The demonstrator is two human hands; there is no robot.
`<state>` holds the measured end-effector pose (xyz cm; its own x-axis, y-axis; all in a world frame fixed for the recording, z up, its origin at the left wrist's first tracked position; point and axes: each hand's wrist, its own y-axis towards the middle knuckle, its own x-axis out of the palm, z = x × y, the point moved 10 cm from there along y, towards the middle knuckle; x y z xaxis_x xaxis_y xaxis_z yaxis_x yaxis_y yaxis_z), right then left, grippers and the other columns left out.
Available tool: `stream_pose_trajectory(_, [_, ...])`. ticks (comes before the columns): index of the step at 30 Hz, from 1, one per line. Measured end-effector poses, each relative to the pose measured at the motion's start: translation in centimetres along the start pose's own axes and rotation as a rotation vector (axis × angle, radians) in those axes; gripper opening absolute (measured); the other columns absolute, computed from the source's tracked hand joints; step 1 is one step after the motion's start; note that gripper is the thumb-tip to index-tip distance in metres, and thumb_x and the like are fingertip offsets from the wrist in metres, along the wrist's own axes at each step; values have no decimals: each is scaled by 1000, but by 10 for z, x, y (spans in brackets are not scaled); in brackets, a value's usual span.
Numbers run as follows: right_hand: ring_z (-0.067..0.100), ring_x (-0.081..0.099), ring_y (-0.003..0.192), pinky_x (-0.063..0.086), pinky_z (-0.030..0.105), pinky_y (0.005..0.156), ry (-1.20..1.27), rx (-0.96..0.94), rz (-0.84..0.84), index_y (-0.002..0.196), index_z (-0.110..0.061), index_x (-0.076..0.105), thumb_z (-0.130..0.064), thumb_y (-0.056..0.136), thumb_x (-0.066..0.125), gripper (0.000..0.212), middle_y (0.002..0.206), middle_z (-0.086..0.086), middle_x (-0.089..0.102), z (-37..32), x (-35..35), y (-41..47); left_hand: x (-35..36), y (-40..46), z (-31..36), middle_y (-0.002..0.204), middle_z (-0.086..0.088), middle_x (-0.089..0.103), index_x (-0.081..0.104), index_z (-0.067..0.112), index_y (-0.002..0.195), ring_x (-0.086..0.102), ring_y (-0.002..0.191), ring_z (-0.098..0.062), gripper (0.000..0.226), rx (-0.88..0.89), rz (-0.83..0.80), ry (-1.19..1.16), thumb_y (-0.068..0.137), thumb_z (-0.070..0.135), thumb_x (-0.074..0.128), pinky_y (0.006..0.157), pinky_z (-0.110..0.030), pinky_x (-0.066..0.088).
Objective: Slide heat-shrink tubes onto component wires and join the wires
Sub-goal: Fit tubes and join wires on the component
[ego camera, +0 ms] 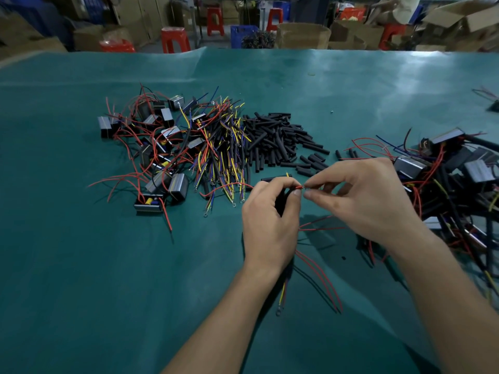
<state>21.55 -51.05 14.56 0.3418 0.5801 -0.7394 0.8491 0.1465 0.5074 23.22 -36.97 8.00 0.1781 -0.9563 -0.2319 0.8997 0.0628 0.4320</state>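
Above the green table [108, 265], my left hand [268, 220] pinches a red wire end [298, 187] and grips a black cable whose yellow and red leads [282, 295] hang below my wrist. My right hand [370, 198] pinches the meeting wire end with thumb and forefinger, fingertips almost touching my left's. Two long red wires [321, 279] trail toward me. A yellow wire tip [287, 174] sticks up above my left fingers. Black heat-shrink tubes [278, 141] lie heaped just beyond my hands.
A pile of small grey components with red wires [151, 147] lies left. A bundle of yellow, blue and red wired cables [221, 152] sits beside it. More components and cables [453, 179] crowd the right. Red stools [175, 39] and cardboard boxes [302, 35] stand behind the table.
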Motion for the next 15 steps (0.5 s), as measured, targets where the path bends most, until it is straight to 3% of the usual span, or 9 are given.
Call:
stream_pose_trajectory(4, [8,67,65,54,29,62,-72,-66,19,84,-18,83,-15,79,87,7,72,-8,75,-8,-2,0,0,0,0,84,15,60,74,22,95,59,84,-2,11,-5,-5,5,91,14,70,78,-13,41])
stream_pose_trajectory(10, [10,61,57,45,21,57,-73,-9,20,70,-20,79,-17,77,83,9,59,-9,68,-4,1,0,1,-2,2,88,5,65,77,21,96,60,84,-2,12,25,-23,-5,90,12,71,78,-14,43])
stream_pose_trajectory(12, [11,57,53,38,16,52,-7,83,12,64,-21,76,-17,75,82,14,53,-6,63,6,3,0,1,-2,3,88,3,65,77,20,96,60,84,-3,13,41,-24,-23,89,11,71,78,-14,44])
stream_pose_trajectory(15, [9,49,43,37,20,44,293,405,-44,54,-19,71,-14,73,75,20,50,1,62,35,18,-5,4,-3,5,88,1,65,77,20,96,62,85,-7,13,64,-46,-46,89,12,71,78,-21,47])
